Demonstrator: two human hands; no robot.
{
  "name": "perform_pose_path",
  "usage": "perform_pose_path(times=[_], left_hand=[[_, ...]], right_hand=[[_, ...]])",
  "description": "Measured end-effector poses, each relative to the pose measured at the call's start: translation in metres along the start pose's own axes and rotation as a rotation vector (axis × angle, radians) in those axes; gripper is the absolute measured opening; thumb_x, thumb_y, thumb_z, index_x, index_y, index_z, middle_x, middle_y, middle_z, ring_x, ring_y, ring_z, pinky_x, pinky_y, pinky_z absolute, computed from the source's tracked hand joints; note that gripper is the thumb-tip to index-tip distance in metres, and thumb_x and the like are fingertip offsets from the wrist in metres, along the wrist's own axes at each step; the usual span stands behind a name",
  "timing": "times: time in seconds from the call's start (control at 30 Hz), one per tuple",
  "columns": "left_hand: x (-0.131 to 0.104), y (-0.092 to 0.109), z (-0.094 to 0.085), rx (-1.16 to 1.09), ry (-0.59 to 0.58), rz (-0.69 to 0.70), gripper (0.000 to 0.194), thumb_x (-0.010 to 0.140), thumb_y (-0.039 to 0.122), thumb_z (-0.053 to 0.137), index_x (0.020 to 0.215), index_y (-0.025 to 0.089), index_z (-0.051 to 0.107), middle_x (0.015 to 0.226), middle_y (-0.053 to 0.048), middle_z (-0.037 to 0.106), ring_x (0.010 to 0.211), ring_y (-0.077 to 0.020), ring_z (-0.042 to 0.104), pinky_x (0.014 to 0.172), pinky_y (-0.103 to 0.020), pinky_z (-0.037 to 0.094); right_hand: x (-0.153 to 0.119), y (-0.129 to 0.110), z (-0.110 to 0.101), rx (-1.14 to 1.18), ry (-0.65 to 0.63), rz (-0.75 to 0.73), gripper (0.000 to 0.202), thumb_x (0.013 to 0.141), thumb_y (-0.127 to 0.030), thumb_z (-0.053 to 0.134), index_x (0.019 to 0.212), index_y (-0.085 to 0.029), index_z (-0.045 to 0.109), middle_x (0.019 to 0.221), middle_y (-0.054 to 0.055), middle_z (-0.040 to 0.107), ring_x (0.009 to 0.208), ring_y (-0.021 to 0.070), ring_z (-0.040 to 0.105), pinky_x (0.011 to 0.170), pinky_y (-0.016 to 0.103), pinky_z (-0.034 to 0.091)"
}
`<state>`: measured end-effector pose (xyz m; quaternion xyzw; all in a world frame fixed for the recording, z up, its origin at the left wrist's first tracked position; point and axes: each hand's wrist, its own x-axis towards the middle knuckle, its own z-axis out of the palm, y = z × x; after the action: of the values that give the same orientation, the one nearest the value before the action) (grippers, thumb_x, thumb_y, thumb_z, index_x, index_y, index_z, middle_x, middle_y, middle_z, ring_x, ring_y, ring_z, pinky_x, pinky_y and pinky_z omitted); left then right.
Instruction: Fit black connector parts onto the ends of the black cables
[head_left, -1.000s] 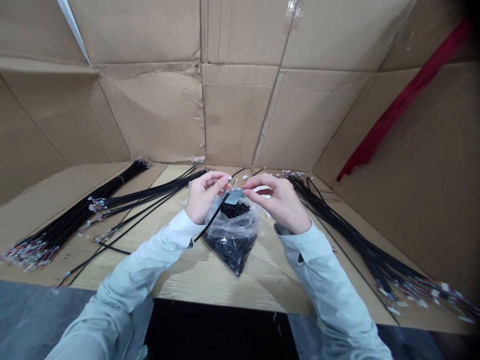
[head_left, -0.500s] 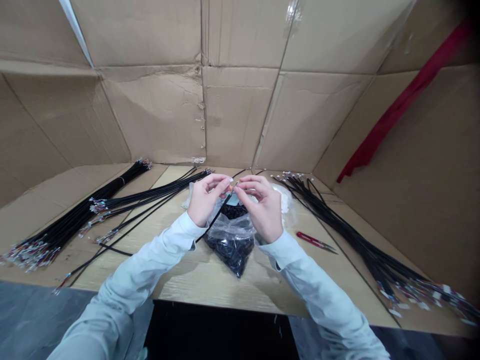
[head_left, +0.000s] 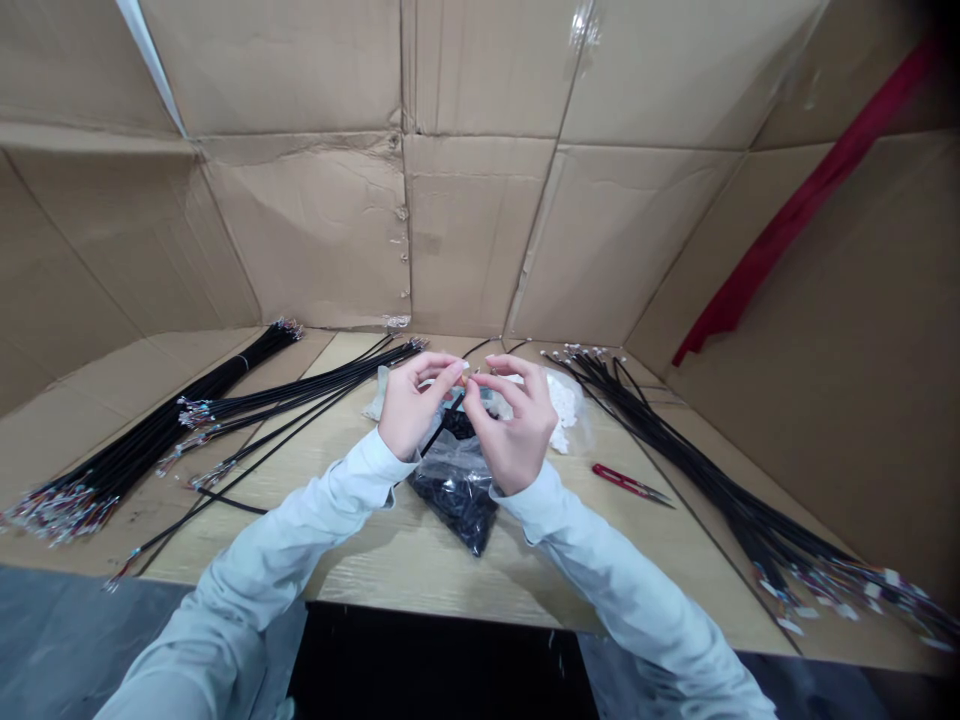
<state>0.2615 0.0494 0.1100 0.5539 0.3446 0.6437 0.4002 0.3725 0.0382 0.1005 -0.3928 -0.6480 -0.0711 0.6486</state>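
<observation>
Both hands meet over the middle of the table, closed on the wire end of one black cable (head_left: pixel 433 438). My left hand (head_left: pixel 411 402) pinches small wires at a white tip between thumb and forefinger. Against it, my right hand (head_left: pixel 513 422) pinches the thin orange wires with thumb and forefinger, its other fingers loosely raised. The cable runs down from the fingertips behind my left wrist. Under the hands lies a clear plastic bag (head_left: pixel 454 505) of small black parts. Behind my right hand is a bag of white parts (head_left: pixel 568 405). The fingers partly hide the wire ends.
Red-handled thread snips (head_left: pixel 631 484) lie to the right of my right hand. A thick bundle of black cables (head_left: pixel 187 415) and a looser group of cables (head_left: pixel 322 383) lie on the left. Another cable bundle (head_left: pixel 697 480) stretches along the right. Cardboard walls (head_left: pixel 480 230) enclose the table.
My right hand has turned and shifted slightly left and down, its forefinger and thumb closer to my left fingertips. More of the white parts' bag shows. My left hand has barely moved.
</observation>
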Motion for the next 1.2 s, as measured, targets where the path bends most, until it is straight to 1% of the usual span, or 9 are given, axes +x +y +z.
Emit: perform_pose_path(times=[0.1, 0.27, 0.4, 0.5, 0.67, 0.8, 0.9, 1.03, 1.2], left_hand=[[-0.001, -0.001, 0.001, 0.016, -0.003, 0.016, 0.025, 0.068, 0.034, 0.064, 0.08, 0.012, 0.061, 0.072, -0.004, 0.064, 0.067, -0.0112, 0.06, 0.059, -0.02, 0.046], [-0.002, -0.001, 0.002, 0.029, 0.006, 0.02, 0.024, 0.067, 0.034, 0.065, 0.078, 0.012, 0.061, 0.073, -0.005, 0.065, 0.068, -0.0118, 0.06, 0.058, -0.021, 0.046], [0.0, 0.003, -0.001, -0.012, -0.01, -0.041, 0.023, 0.064, 0.032, 0.067, 0.075, 0.012, 0.062, 0.069, -0.004, 0.065, 0.065, -0.012, 0.06, 0.056, -0.021, 0.045], [0.005, 0.007, -0.007, -0.04, -0.078, -0.116, 0.023, 0.062, 0.032, 0.069, 0.073, 0.012, 0.063, 0.067, -0.005, 0.065, 0.065, -0.013, 0.061, 0.056, -0.022, 0.046], [0.015, 0.01, -0.019, -0.051, -0.178, -0.281, 0.021, 0.058, 0.029, 0.071, 0.071, 0.013, 0.066, 0.066, -0.004, 0.064, 0.064, -0.0119, 0.059, 0.052, -0.02, 0.044], [0.018, 0.01, -0.023, -0.037, -0.264, -0.33, 0.021, 0.059, 0.03, 0.07, 0.071, 0.013, 0.066, 0.068, -0.004, 0.063, 0.062, -0.0096, 0.056, 0.051, -0.018, 0.042], [0.017, 0.012, -0.022, -0.073, -0.273, -0.366, 0.02, 0.059, 0.03, 0.07, 0.07, 0.013, 0.066, 0.067, -0.004, 0.062, 0.059, -0.0083, 0.054, 0.049, -0.018, 0.04], [0.015, 0.014, -0.018, -0.165, -0.267, -0.422, 0.018, 0.058, 0.028, 0.071, 0.065, 0.012, 0.065, 0.065, -0.003, 0.06, 0.056, -0.0067, 0.051, 0.046, -0.016, 0.036], [0.014, 0.012, -0.016, -0.194, -0.282, -0.424, 0.017, 0.058, 0.026, 0.071, 0.065, 0.012, 0.065, 0.065, -0.002, 0.058, 0.057, -0.0059, 0.049, 0.047, -0.016, 0.034]], right_hand=[[-0.002, 0.001, 0.0, -0.046, 0.004, -0.066, 0.01, 0.072, -0.019, 0.056, 0.076, -0.019, 0.065, 0.097, 0.007, 0.058, 0.087, 0.0149, 0.051, 0.071, 0.031, 0.048], [-0.003, 0.006, 0.0, -0.152, 0.02, -0.207, 0.012, 0.072, -0.015, 0.054, 0.078, -0.019, 0.064, 0.101, 0.008, 0.057, 0.09, 0.0168, 0.049, 0.073, 0.033, 0.048], [-0.001, 0.01, 0.0, -0.196, -0.006, -0.253, 0.013, 0.074, -0.015, 0.052, 0.077, -0.02, 0.063, 0.101, 0.009, 0.057, 0.091, 0.0181, 0.049, 0.075, 0.036, 0.047], [0.002, 0.013, 0.0, -0.197, -0.029, -0.278, 0.012, 0.073, -0.014, 0.051, 0.076, -0.019, 0.062, 0.1, 0.009, 0.057, 0.09, 0.0179, 0.05, 0.074, 0.035, 0.048], [0.006, 0.012, -0.001, -0.096, -0.122, -0.225, 0.01, 0.073, -0.015, 0.051, 0.074, -0.017, 0.061, 0.1, 0.009, 0.055, 0.09, 0.0164, 0.05, 0.074, 0.032, 0.049], [0.013, 0.008, -0.005, -0.008, -0.236, -0.116, 0.009, 0.072, -0.016, 0.053, 0.069, -0.015, 0.061, 0.099, 0.008, 0.055, 0.089, 0.0143, 0.051, 0.075, 0.03, 0.047], [0.018, 0.007, -0.01, 0.027, -0.29, -0.063, 0.008, 0.07, -0.015, 0.054, 0.066, -0.015, 0.061, 0.097, 0.006, 0.056, 0.086, 0.0127, 0.052, 0.079, 0.031, 0.046], [0.024, 0.007, -0.016, 0.049, -0.355, -0.043, 0.008, 0.069, -0.017, 0.055, 0.064, -0.015, 0.061, 0.093, 0.005, 0.058, 0.084, 0.0121, 0.054, 0.079, 0.029, 0.045], [0.025, 0.007, -0.019, 0.031, -0.409, -0.02, 0.009, 0.068, -0.017, 0.056, 0.063, -0.015, 0.063, 0.09, 0.004, 0.059, 0.082, 0.0119, 0.054, 0.077, 0.028, 0.045]])
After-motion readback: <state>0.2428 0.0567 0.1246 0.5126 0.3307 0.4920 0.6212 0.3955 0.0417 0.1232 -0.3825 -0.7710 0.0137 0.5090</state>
